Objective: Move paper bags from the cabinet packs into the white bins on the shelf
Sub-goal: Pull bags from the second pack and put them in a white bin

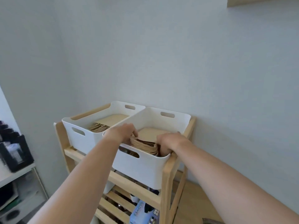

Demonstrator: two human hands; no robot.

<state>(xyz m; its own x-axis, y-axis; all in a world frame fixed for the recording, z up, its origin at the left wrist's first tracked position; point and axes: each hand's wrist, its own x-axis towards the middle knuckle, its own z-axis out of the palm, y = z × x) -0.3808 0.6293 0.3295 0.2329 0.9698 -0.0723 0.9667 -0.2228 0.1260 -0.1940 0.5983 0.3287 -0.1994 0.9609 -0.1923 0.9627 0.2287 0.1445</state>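
The fingers of the left hand [125,132] and right hand [168,142] are curled around a stack of paper bags [146,143], which is held low inside the right white bin [145,168]. The bags are judged light, thin and floppy, so the stack is best gripped at both ends. More bags are seen in the left white bin [77,135] on the wooden shelf [168,172].

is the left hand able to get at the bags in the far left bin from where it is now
Probably yes. The left hand is in the right bin, on its paper bags; the left bin sits right beside it, open-topped, its bags uncovered.
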